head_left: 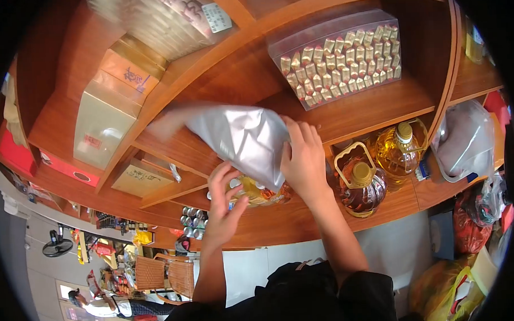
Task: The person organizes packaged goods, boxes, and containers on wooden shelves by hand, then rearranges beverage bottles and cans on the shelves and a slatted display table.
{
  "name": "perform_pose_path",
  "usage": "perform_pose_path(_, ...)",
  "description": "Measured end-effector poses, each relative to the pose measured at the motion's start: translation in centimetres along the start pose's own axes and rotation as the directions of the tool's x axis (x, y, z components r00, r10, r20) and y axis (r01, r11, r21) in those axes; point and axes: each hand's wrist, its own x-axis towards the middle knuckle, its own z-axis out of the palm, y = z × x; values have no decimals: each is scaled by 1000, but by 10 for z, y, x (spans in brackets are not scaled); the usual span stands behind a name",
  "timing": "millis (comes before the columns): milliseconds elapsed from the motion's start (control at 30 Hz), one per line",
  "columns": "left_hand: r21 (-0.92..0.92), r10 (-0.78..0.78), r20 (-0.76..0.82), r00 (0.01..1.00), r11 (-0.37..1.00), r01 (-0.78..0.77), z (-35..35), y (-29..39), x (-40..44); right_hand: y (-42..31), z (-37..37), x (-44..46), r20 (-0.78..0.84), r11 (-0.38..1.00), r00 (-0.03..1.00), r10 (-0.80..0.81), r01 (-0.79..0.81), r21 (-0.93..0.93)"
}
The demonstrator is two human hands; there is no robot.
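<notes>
Wooden shelving (pixel 374 121), curved across the view by the lens, with goods in its compartments. Before it: one silver bag (pixel 242 141), raised, left end blurred. Right hand (pixel 305 153): grasping the bag's right edge, thumb on the near face. Left hand (pixel 224 198): fingers spread and loosely curled, grasping nothing, just below the bag; contact cannot be told. Lower shelf: dark bottle (pixel 361 195) and golden bottle (pixel 395 155), side by side; cans (pixel 194 221), grouped, farther left. Compartment above the bottles: clear box (pixel 344 64) of wrapped pieces, in rows. Far left: wicker chair (pixel 150 273); beyond, a person (pixel 103 306).
</notes>
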Motion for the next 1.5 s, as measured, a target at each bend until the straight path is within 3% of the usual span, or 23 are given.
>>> perform_pose_path(100,407,112,42,993,906,-120,14,-1,13,3,5,19,-74,981,997,1,-15,-194)
perform_pose_path(200,465,189,95,977,860,-212,32,-3,32,14,16,37,-33,988,994,101,-104,-117)
perform_pose_path(233,486,238,76,968,839,-244,38,-10,39,9,14,44,85,964,969,231,-216,-158)
perform_pose_path(300,538,274,34,961,806,-248,48,-16,54,18,19,50,174,959,953,247,-266,95)
perform_pose_path(367,579,323,-20,946,776,-252,54,-26,68,39,34,43,221,861,947,232,-305,406)
perform_pose_path(500,601,296,-68,953,775,-198,54,-45,91,2,2,28,149,867,959,242,-283,411)
perform_pose_path(600,615,331,-74,941,758,-218,57,-55,97,-45,-22,15,87,939,996,-22,-9,343)
perform_pose_path(667,636,332,-55,942,738,-223,53,-62,96,-103,-53,6,226,870,973,-50,-69,487)
perform_pose_path(733,582,384,-57,922,763,-281,56,-94,103,-151,-83,-14,199,826,943,-267,118,551)
perform_pose_path(800,482,354,-177,918,845,-232,59,-66,89,-194,-117,-13,251,700,779,-575,308,644)
perform_pose_path(833,565,453,-220,864,781,-266,59,-69,91,-216,-131,-14,258,621,685,-681,354,700)
perform_pose_path(900,576,465,-174,868,763,-293,58,-70,90,-248,-119,-21,-54,356,567,-822,585,728)
perform_pose_path(967,600,451,-151,880,749,-281,55,-69,87,-278,-108,-34,-297,267,534,-791,740,618)
perform_pose_path(1000,614,450,-151,880,740,-274,57,-71,90,-300,-116,-41,-252,379,630,-734,689,618)
perform_pose_path(1067,652,470,-150,870,709,-270,59,-80,95,-327,-117,-52,-321,475,685,-654,702,531)
perform_pose_path(1100,650,477,-145,867,706,-280,58,-79,90,-336,-109,-51,-425,468,638,-642,765,442)
perform_pose_path(1233,614,464,-148,873,735,-286,53,-78,87,-356,-116,-61,-332,501,627,-705,771,393)
perform_pose_path(1367,477,366,-41,930,825,-304,41,-77,73,-366,-131,-63,-270,492,611,-744,775,398)
perform_pose_path(1500,570,388,-2,922,758,-318,42,-79,57,-360,-154,-53,-220,472,589,-778,778,414)
